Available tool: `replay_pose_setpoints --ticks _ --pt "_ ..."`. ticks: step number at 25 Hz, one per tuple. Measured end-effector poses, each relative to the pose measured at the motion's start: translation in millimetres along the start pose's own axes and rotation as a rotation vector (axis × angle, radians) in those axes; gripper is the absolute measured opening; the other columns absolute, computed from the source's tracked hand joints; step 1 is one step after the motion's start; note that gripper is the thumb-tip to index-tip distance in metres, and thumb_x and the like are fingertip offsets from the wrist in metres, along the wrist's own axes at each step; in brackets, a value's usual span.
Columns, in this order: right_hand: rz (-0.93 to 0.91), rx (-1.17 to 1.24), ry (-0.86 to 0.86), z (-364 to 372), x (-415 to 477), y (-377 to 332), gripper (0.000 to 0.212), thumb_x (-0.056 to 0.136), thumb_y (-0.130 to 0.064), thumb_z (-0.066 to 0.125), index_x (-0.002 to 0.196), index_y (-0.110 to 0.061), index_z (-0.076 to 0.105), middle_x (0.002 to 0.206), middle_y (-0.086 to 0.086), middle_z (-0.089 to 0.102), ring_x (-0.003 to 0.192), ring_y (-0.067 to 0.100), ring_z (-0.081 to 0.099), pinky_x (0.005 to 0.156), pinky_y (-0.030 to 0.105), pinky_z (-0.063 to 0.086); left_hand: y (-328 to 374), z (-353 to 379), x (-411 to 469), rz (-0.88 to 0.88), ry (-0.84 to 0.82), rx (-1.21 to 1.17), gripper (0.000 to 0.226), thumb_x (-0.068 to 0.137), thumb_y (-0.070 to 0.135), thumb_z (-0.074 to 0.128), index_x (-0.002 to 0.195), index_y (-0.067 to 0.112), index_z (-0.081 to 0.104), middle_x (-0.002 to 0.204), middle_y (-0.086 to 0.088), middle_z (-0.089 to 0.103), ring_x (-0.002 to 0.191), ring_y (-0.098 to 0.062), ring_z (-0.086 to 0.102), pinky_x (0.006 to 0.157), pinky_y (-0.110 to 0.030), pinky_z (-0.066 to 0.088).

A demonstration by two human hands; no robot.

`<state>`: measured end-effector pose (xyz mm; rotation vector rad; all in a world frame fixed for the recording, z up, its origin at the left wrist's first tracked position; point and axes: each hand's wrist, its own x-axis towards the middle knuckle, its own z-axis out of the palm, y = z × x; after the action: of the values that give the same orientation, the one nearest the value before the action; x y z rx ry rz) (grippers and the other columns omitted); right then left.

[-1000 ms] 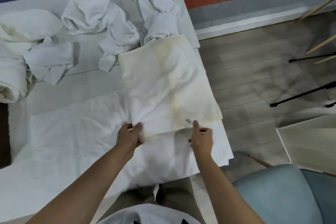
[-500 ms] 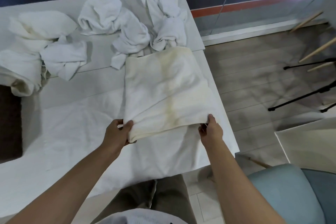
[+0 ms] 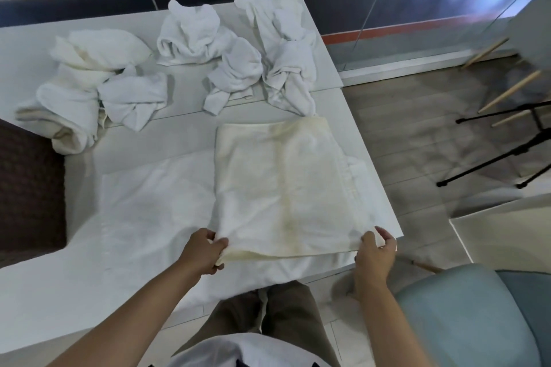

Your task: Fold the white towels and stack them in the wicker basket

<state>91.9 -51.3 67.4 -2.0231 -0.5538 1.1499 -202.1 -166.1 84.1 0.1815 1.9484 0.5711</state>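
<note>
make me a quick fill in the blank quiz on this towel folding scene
1. The left hand and the right hand each pinch a near ____ of the folded towel.
2. The crumpled towels lie on the ____ part of the table, away from the person.
3. The stains on the folded towel are ____ in colour.
4. The pale blue chair is on the person's ____ side.

Missing words: corner; far; yellow; right

Your left grip and right grip sit low at centre frame — both forearms stretched up from the bottom edge — each pinching a near corner of the folded towel.
</note>
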Motion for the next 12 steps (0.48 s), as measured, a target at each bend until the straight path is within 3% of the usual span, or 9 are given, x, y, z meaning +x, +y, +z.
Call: replay_pose_setpoints --ticks 4,7,9,12 --pt "-0.029 0.040 0.035 -13 -15 6 0.034 0.092 -0.009 0.046 0.117 -0.026 0.062 0.097 0.003 0.060 0.065 0.016 0.048 0.055 0.025 0.043 -12 2 -14 -0.037 -0.029 0.084 0.019 0.094 0.017 0.065 0.104 0.006 0.053 0.089 -0.018 0.064 0.050 -0.026 0.063 0.046 -0.028 0.044" --pt "-0.058 0.044 -0.051 -7 -15 -6 0.031 0.094 -0.003 0.042 0.099 -0.017 0.069 0.076 0.003 0.052 0.050 0.012 0.039 0.039 0.019 0.036 -13 -3 -19 0.067 -0.017 0.002 0.029 0.094 0.018 0.065 0.118 0.023 0.050 0.100 -0.012 0.065 0.072 -0.030 0.068 0.049 -0.030 0.049" --pt "-0.097 0.030 -0.112 5 -11 -22 0.023 0.094 -0.002 0.046 0.090 -0.006 0.068 0.075 0.006 0.054 0.055 0.019 0.045 0.042 0.019 0.039 -9 -6 -20 0.167 -0.006 -0.085 0.029 0.094 0.018 0.064 0.118 0.032 0.056 0.104 -0.008 0.068 0.087 -0.030 0.068 0.055 -0.032 0.051" --pt "-0.114 0.080 -0.212 29 -2 -54 0.018 0.092 -0.008 0.052 0.092 -0.001 0.069 0.079 0.012 0.067 0.056 0.025 0.059 0.056 0.029 0.047 13 -10 -17 0.138 0.025 -0.289 0.018 0.097 0.014 0.058 0.105 0.018 0.074 0.110 -0.007 0.069 0.091 -0.026 0.065 0.065 -0.033 0.053"
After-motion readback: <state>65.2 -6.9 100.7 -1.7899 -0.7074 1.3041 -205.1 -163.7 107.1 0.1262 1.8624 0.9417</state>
